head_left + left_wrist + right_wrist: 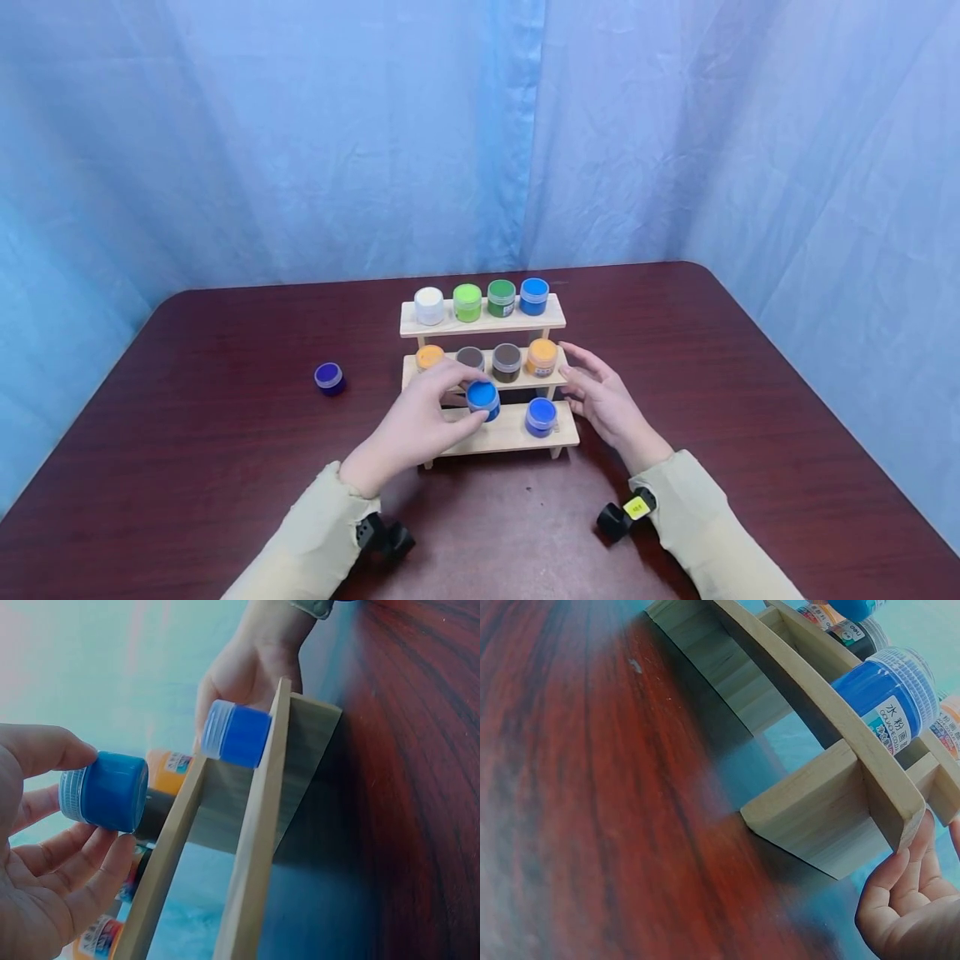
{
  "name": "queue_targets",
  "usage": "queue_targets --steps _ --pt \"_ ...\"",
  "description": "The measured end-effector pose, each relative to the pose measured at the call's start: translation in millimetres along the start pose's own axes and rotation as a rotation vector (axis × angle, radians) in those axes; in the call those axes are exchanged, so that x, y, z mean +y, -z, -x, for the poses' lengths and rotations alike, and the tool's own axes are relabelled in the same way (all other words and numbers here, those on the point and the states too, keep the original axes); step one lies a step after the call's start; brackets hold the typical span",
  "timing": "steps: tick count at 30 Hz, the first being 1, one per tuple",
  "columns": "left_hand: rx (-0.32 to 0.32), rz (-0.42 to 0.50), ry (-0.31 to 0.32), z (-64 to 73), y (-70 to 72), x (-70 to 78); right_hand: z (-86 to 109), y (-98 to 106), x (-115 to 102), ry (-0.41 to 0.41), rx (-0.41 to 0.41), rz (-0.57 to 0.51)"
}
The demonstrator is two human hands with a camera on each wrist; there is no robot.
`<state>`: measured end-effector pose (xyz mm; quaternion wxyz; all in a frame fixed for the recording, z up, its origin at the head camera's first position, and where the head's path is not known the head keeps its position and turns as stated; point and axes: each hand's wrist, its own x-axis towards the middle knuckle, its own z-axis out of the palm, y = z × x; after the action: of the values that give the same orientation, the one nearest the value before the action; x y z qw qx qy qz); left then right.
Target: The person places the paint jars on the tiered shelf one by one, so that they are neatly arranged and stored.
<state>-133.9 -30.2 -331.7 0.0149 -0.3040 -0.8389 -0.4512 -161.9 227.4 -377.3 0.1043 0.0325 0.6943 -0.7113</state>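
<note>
My left hand (420, 417) pinches a blue paint jar (483, 400) between thumb and fingers, above the bottom step of a wooden three-step rack (495, 435). In the left wrist view this jar (112, 791) hangs tipped sideways in the picture, apart from the shelf edge. At the rack's right end is my right hand (606, 402), its fingers loosely extended against the end of the steps. The right wrist view puts its fingertips (900, 859) right at the lower shelf's corner. A darker blue jar (541, 417) stands on the bottom step, near its right end.
On the top step stand white (429, 307), light green (467, 303), dark green (502, 298) and blue (534, 297) jars. The middle step carries orange (542, 357) and dark brown (506, 362) jars. A dark blue jar (330, 379) sits on the table, left of the rack.
</note>
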Motion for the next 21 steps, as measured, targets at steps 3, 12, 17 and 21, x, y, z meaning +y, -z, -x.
queue_targets --steps 3,12,17,21 --pt "-0.014 -0.008 0.0 -0.8 -3.9 0.5 -0.2 -0.3 0.4 0.0 -0.003 0.002" --pt "-0.057 -0.05 -0.022 -2.8 -16.1 -3.8 -0.3 -1.1 1.3 0.008 -0.008 -0.04" --pt "-0.078 -0.044 -0.049 -4.2 -20.7 -5.6 -0.9 -0.1 0.8 0.011 0.0 -0.062" --pt "-0.1 -0.041 -0.056 -6.1 -23.4 -4.8 -1.0 0.7 0.5 0.0 0.008 -0.061"
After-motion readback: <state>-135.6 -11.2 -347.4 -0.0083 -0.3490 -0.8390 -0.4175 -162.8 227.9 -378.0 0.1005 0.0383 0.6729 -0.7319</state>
